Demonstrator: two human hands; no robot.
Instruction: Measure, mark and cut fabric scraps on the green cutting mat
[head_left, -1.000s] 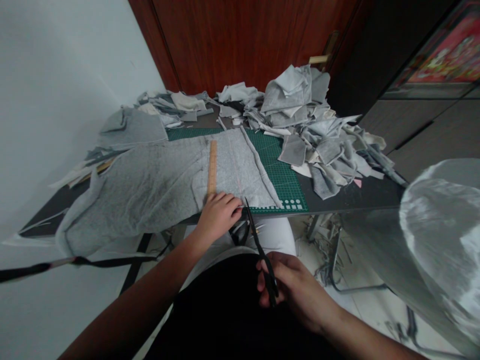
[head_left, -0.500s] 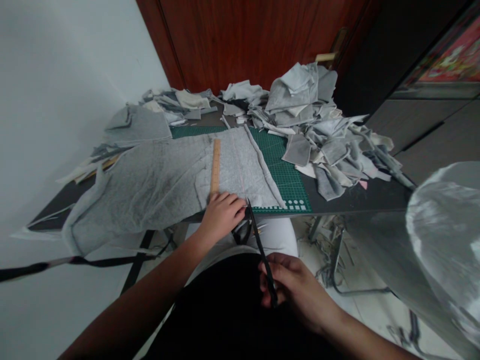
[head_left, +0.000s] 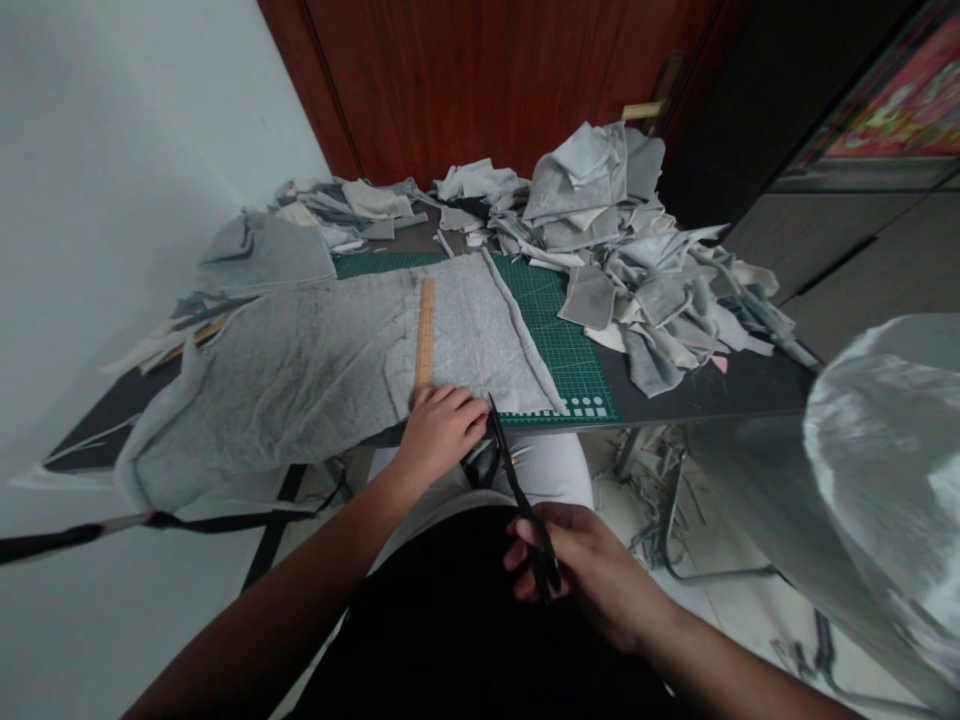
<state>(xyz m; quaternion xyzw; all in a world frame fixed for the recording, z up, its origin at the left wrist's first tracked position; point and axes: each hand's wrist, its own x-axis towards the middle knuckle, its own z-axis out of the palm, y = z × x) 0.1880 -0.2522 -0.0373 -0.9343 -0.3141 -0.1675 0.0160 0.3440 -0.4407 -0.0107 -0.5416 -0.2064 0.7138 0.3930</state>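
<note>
Closest to the camera, over a dark lap, the right hand (head_left: 592, 575) has its fingers curled through the handles of black scissors (head_left: 517, 490), gripping them firmly. The blades slant up and away toward the near edge of the table (head_left: 705, 400), and their tip meets the near hem of a large grey fabric (head_left: 300, 370); how far apart the blades stand cannot be made out.

Just left of the blade tip, the left hand (head_left: 439, 435) lies palm down on that hem, its fingers spread flat and pressing the cloth against the table edge, holding nothing else. Its fingertips touch the near end of a wooden ruler (head_left: 425, 335), which lies on the cloth and runs straight away from the person.

The grey fabric is spread flat across the left and middle of the table, with its left part drooping over the near edge. Under its right side shows a green cutting mat (head_left: 570, 360) printed with a grid.

Farther back and to the right, a heap of grey fabric scraps (head_left: 622, 260) is piled on the table, with flatter offcuts along the far left. Behind the table stands a red-brown wooden door (head_left: 487, 80), with a pale wall to its left.

At the right edge, near the camera, a shiny translucent plastic bag (head_left: 885, 470) bulges into view.
</note>
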